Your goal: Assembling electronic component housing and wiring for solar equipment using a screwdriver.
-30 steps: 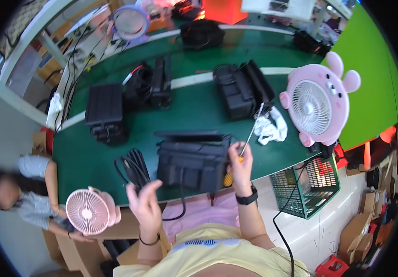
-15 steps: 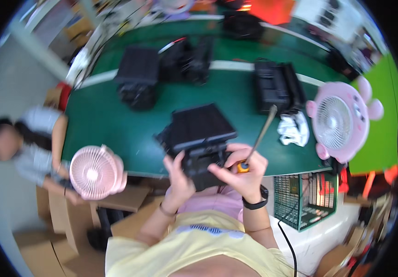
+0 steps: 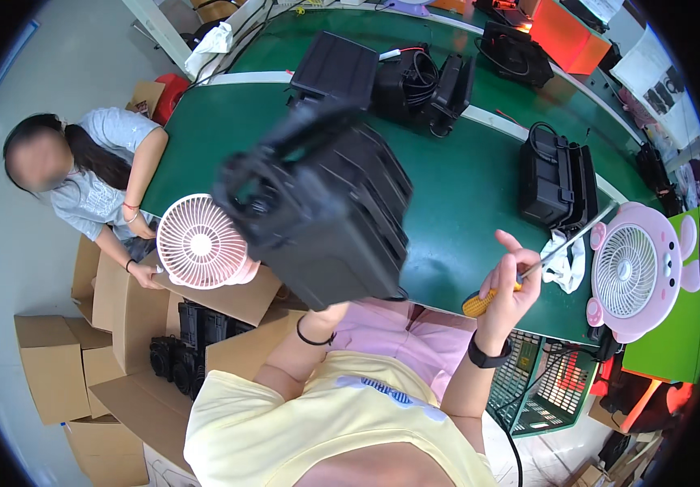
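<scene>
A black ribbed plastic case [image 3: 342,219] is up off the table in front of me, tilted and slightly smeared by motion. My left hand [image 3: 330,315] holds it from below; the case hides most of those fingers. A screwdriver [image 3: 477,305] with a yellow-and-dark handle lies in my closed right hand [image 3: 510,294], its long metal shaft pointing up and right. That hand is apart from the case. Under the shaft, on the table, is a crumpled white cloth or bag [image 3: 563,264].
Similar black cases [image 3: 559,174] stand along the green table [image 3: 455,219]. A pink fan [image 3: 201,242] is at the left, an animal-shaped fan [image 3: 626,253] at the right. Beside a seated person [image 3: 102,174] are cardboard boxes [image 3: 135,312], one holding black units. A green crate [image 3: 557,381] sits below the table.
The case has been lifted and turned leftward in my left hand. My right hand has come away from it to the right, still with the screwdriver. The view has shifted too.
</scene>
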The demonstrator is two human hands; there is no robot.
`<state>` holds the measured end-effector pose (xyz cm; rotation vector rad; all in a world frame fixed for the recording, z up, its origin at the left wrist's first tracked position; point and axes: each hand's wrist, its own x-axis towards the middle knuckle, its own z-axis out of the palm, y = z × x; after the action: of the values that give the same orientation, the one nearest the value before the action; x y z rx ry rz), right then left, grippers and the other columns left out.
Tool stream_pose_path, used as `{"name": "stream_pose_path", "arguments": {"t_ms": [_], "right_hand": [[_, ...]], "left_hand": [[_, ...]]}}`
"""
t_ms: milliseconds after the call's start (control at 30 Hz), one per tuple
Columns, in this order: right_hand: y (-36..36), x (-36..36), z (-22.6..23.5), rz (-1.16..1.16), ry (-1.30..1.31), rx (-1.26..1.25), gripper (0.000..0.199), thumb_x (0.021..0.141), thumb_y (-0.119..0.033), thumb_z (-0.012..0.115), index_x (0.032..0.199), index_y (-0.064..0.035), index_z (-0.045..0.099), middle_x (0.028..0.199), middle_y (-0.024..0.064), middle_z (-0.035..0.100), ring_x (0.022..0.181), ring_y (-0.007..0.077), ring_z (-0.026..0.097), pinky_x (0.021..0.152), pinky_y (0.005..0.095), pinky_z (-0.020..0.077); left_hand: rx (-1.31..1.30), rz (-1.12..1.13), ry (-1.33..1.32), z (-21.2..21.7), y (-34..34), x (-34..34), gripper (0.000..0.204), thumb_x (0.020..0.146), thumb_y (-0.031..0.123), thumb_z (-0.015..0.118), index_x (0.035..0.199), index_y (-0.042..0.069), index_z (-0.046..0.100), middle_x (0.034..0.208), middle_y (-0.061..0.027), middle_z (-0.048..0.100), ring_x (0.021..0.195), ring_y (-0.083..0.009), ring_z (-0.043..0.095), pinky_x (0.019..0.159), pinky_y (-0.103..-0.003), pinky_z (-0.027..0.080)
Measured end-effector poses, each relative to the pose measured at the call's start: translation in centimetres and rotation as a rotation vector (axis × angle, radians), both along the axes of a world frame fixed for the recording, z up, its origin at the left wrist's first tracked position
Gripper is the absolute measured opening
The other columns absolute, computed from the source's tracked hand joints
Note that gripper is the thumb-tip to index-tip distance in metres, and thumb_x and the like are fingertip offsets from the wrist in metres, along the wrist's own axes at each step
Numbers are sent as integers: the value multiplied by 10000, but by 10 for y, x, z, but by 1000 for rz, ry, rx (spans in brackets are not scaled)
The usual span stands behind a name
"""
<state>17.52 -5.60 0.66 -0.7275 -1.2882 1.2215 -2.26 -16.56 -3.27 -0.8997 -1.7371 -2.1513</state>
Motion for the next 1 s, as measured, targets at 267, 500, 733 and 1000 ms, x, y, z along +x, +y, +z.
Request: {"name": "stream_pose_path", "arguments": {"t_ms": [267, 500, 733, 1000], "right_hand": [[21, -25, -65, -23, -103, -160, 126, 969, -127, 652, 975, -37, 565, 1083, 148, 698, 528, 23, 473, 419, 160, 362], [25, -27, -84, 40, -89, -310, 113, 997, -133, 612, 1014, -37, 555, 942, 99, 699, 494, 25, 454, 400, 175, 356], [24, -26, -88, 25, -104, -306, 111, 992, -126, 617, 1007, -35, 554, 929, 95, 697, 499, 30, 469, 402, 178, 360], [27, -31, -85, 48, -136, -340, 126, 983, -138, 635, 997, -39, 558, 921, 92, 696, 504, 35, 475, 415, 185, 373]], "left_hand": [[180, 402, 190, 77, 36, -104, 1218, 532, 143, 998, 1502, -54, 288, 1455, -217, 389, 1301, -300, 447, 1116, -454, 352], [-174, 823, 244, 88, 66, -194, 1242, 429, 463, 1003, 1430, 6, 426, 1286, -283, 418, 1171, -427, 478, 975, -476, 440], [-735, 936, 132, 60, 96, -217, 1125, 454, 485, 972, 1429, 231, 472, 1291, -280, 439, 1222, -410, 462, 974, -498, 348], [-1300, 746, 267, 54, 109, -238, 1036, 458, 426, 968, 1375, 233, 526, 1189, -173, 520, 1120, -355, 522, 936, -499, 360]]}}
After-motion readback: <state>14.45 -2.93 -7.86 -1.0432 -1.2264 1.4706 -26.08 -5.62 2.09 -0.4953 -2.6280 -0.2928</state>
